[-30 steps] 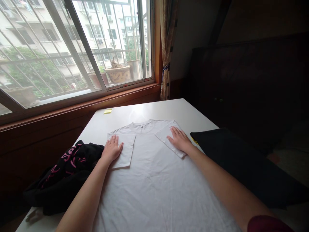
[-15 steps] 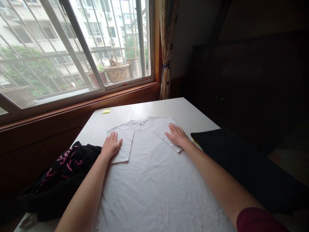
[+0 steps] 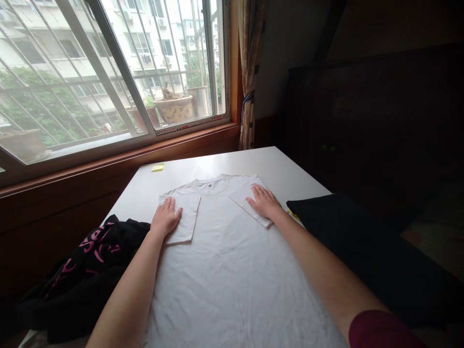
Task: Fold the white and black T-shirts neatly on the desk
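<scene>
Shirt (image 3: 224, 275), white, thin and softly creased, lies flat on the table (image 3: 253, 162), its long axis running near to far. Most of its body spreads to the near side of my hands, between my forearms. Black cloth (image 3: 79, 285) with pink lettering slumps in a rumpled heap at left; dark cloth (image 3: 362, 251) lies flatter at right. My left hand (image 3: 166, 217) rests open, palm down, on the squarish left sleeve (image 3: 188, 220), which is turned inward. A touch farther off, my right hand (image 3: 264, 200) is open too, fingers slightly spread, on the slanted right sleeve (image 3: 242, 197). I see neither one gripping anything. The ribbed, curved collar (image 3: 210, 180) sits between and beyond them. Farther still are a yellow note (image 3: 157, 167), a patterned curtain (image 3: 248, 72) and a glass window (image 3: 174, 63).
</scene>
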{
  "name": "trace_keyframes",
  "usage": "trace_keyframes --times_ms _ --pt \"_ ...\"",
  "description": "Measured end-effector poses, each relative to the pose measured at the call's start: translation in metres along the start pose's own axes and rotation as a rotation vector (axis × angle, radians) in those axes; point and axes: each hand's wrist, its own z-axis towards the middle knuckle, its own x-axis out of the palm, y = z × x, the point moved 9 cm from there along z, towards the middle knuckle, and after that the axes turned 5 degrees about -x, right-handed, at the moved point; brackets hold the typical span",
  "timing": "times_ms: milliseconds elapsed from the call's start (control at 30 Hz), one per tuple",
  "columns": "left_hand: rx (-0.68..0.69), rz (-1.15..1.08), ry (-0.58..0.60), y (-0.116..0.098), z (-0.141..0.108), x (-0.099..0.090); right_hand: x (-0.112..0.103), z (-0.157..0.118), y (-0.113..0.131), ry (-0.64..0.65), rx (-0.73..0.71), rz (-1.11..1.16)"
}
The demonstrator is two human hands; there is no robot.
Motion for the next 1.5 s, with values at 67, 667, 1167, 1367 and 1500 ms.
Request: trace_keyframes --times_ms 67,667,1167,1367,1500 --pt "0.004 0.001 -0.022 -0.001 -0.001 -0.003 -0.002 -0.001 0.001 -0.026 -0.007 0.005" --pt "0.159 -0.012 -0.084 -0.055 -0.117 -0.017 -0.021 -0.088 0.026 -0.096 -0.232 -0.010" --pt "0.093 0.067 0.045 -0.057 -0.098 -0.017 -0.005 -0.078 0.019 0.005 -0.187 -0.006" --pt "0.101 0.047 0.044 -0.051 -0.077 -0.012 -0.004 -0.063 0.020 0.012 -0.171 -0.014" --pt "0.106 0.043 0.039 -0.049 -0.067 -0.010 -0.003 -0.055 0.020 0.026 -0.157 -0.014"
